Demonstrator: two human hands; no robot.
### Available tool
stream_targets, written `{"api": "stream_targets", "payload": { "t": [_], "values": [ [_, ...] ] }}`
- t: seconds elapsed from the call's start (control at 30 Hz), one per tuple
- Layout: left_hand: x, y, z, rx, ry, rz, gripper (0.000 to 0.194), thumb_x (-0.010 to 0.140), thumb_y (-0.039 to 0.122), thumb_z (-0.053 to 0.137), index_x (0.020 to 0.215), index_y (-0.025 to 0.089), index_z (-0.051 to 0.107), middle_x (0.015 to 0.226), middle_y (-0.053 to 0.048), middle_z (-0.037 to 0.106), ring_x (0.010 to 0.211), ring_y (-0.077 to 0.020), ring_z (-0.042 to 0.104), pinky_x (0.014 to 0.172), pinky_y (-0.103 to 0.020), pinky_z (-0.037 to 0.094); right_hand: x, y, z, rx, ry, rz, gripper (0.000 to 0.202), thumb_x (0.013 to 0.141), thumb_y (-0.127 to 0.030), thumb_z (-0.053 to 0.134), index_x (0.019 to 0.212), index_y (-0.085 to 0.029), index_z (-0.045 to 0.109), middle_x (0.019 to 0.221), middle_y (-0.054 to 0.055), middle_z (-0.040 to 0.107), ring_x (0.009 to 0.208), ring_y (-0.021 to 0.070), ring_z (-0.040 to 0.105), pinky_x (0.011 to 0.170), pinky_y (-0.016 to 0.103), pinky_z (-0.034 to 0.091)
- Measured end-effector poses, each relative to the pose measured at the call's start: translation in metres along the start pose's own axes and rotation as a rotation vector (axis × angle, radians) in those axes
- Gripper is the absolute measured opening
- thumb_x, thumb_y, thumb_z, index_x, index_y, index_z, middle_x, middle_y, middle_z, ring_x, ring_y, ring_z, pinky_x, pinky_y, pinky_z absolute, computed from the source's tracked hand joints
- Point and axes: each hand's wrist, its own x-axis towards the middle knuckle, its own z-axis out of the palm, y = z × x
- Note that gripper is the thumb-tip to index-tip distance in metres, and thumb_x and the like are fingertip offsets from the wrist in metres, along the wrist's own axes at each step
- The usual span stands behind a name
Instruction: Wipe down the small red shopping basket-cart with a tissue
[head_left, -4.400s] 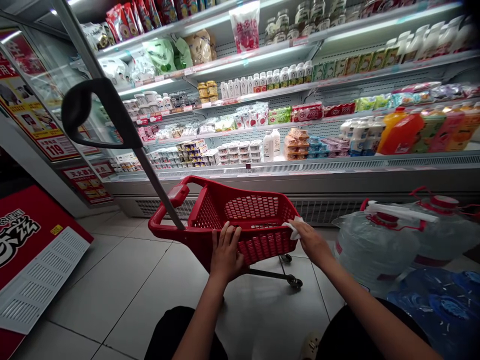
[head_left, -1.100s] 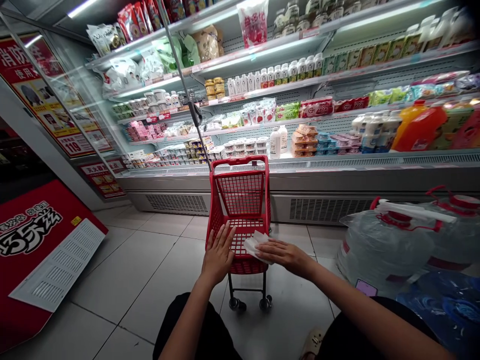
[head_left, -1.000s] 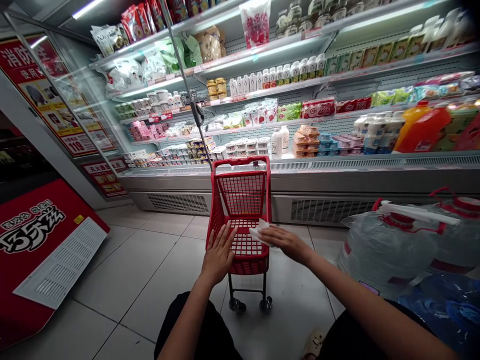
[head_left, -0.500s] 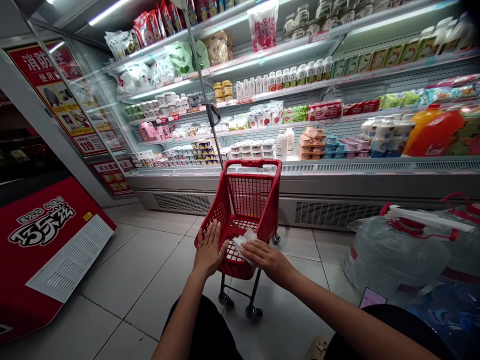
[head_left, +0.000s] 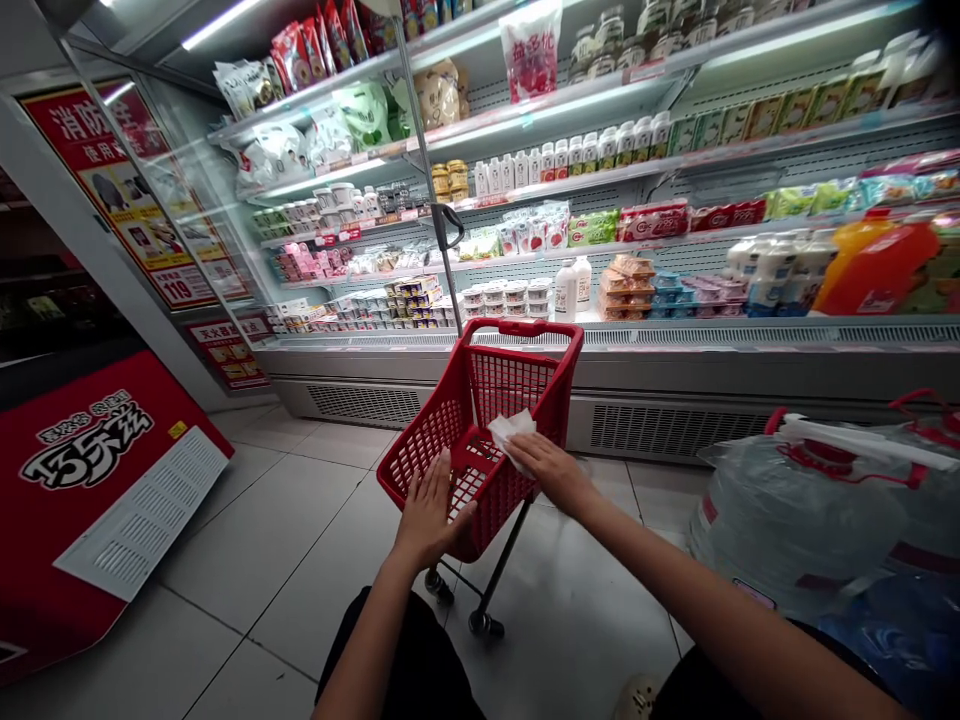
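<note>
A small red shopping cart (head_left: 435, 430) with a lattice basket stands on the floor in front of me, turned at an angle. My left hand (head_left: 433, 512) lies flat against the basket's near rim, its fingers stretched out and holding nothing. At the basket's right side, my right hand (head_left: 551, 468) presses a crumpled white cloth or tissue (head_left: 513, 429) on the rim. The fingers of that hand are together over the white piece. Dark wheels show under the cart.
Behind the cart runs a refrigerated shelf unit (head_left: 502, 366) full of dairy goods and drinks. Large wrapped water bottles (head_left: 795, 510) stand at the right, with a phone (head_left: 754, 594) beside them. A red freezer (head_left: 97, 500) is at the left.
The cart has turned, its near end swinging left and its handle moving right. My right hand has moved up and right with the white piece, from inside the basket to its side rim.
</note>
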Motion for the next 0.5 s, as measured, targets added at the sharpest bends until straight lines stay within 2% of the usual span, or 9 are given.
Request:
{"api": "stream_targets", "payload": {
  "t": [0.13,0.2,0.27,0.33,0.43,0.5],
  "values": [
    [0.010,0.020,0.007,-0.045,0.016,-0.008,0.086,0.105,0.057,0.036,0.165,0.023,-0.015,0.171,-0.014,0.025,0.158,-0.0270,0.025,0.127,-0.055,0.018,0.000,-0.055,0.007,0.061,0.013,-0.097,0.059,0.098,-0.007,0.050,0.155,-0.019,0.045,0.155,0.009,0.054,0.146,0.0210,0.047,0.123,0.044,0.040],
    [0.012,0.033,0.010,-0.072,0.054,-0.025,0.085,0.105,0.054,0.037,0.165,0.020,-0.014,0.171,-0.016,0.024,0.158,-0.0272,0.026,0.127,-0.052,0.022,0.002,-0.065,0.008,0.072,-0.009,-0.142,0.058,0.099,-0.009,0.049,0.156,-0.020,0.044,0.157,0.007,0.052,0.147,0.0201,0.046,0.124,0.043,0.039],
    [0.011,0.039,0.012,-0.080,0.106,-0.056,0.087,0.104,0.055,0.039,0.165,0.019,-0.011,0.171,-0.017,0.024,0.157,-0.0290,0.027,0.125,-0.051,0.027,0.004,-0.054,0.006,0.066,-0.039,-0.168,0.059,0.099,-0.007,0.048,0.156,-0.022,0.044,0.157,0.006,0.053,0.146,0.0194,0.047,0.124,0.043,0.039],
    [0.007,0.036,0.011,-0.081,0.132,-0.067,0.089,0.103,0.059,0.041,0.166,0.020,-0.010,0.170,-0.017,0.025,0.156,-0.0304,0.029,0.124,-0.052,0.029,0.004,-0.026,0.000,0.038,-0.053,-0.152,0.060,0.097,-0.005,0.049,0.155,-0.022,0.046,0.155,0.006,0.055,0.143,0.0198,0.051,0.123,0.044,0.040],
    [0.001,0.023,0.006,-0.071,0.106,-0.035,0.089,0.103,0.060,0.039,0.166,0.022,-0.010,0.170,-0.014,0.027,0.156,-0.0285,0.030,0.123,-0.049,0.031,0.000,0.023,-0.010,-0.027,-0.021,-0.038,0.064,0.093,-0.001,0.048,0.154,-0.022,0.048,0.154,0.008,0.055,0.142,0.0217,0.053,0.122,0.047,0.040],
    [0.001,0.017,0.002,-0.043,0.084,-0.021,0.087,0.103,0.061,0.039,0.166,0.023,-0.008,0.171,-0.013,0.027,0.156,-0.0270,0.030,0.124,-0.048,0.030,-0.002,0.040,-0.014,-0.053,0.003,0.025,0.065,0.092,0.000,0.048,0.153,-0.022,0.049,0.155,0.009,0.054,0.143,0.0222,0.052,0.123,0.048,0.039]
  ]
}}
